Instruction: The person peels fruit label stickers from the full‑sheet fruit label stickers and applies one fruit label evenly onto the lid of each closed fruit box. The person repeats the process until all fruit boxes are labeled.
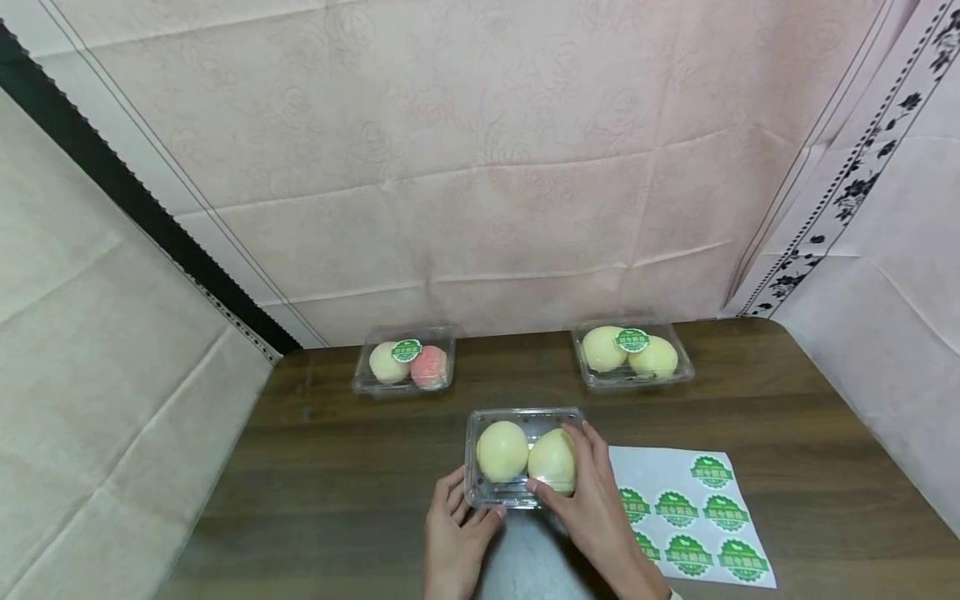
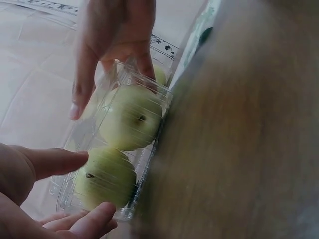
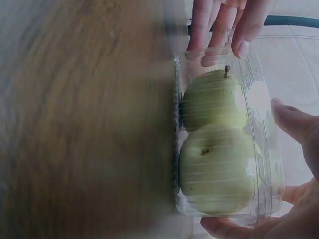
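In the head view, a clear plastic clamshell box point(image 1: 523, 497) with two pale green, apple-like fruits point(image 1: 502, 452) is at the front middle of the wooden table. My left hand point(image 1: 459, 533) holds its near left corner, thumb at the front edge and fingers along the left end. Around the right end, my right hand point(image 1: 588, 500) grips the box, thumb at the near edge and fingers over the far right corner. Through the plastic, the right wrist view shows the stem of one fruit point(image 3: 217, 102). Both hands also flank the box in the left wrist view.
A white sheet of green round stickers point(image 1: 693, 517) lies right of the box, partly behind my right hand. Toward the back stand two labelled clear boxes: one with a pale and a pink fruit point(image 1: 429, 367), the other with two pale green fruits point(image 1: 654, 358). Cloth walls point(image 1: 450, 167) enclose the table.
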`<move>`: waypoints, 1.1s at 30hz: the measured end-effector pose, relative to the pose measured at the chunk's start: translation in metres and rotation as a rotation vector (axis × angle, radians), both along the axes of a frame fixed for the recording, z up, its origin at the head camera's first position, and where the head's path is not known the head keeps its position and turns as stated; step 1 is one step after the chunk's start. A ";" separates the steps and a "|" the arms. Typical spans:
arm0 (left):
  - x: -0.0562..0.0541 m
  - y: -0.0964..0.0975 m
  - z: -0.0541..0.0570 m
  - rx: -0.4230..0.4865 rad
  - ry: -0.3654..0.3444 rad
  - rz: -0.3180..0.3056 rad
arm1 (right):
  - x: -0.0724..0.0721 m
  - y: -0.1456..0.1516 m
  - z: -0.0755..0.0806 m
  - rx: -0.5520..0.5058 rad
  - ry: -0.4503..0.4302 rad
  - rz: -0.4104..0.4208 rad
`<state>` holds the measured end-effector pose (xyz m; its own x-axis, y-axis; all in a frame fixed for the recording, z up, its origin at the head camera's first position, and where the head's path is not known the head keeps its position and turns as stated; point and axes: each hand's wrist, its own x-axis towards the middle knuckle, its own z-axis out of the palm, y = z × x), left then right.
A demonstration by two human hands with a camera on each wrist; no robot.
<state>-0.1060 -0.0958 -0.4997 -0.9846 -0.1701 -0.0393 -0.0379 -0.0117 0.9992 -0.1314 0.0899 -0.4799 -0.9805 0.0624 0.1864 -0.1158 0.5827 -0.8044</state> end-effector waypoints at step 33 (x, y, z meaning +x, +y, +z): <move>-0.018 0.005 0.018 -0.875 0.227 -0.175 | 0.007 0.174 -0.002 0.442 -0.338 -0.127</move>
<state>-0.1235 -0.0910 -0.4814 -0.9676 0.1041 0.2302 0.2301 0.7391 0.6331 -0.1242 0.2636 -0.4818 -0.9801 0.1711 -0.1010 0.1985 0.8649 -0.4610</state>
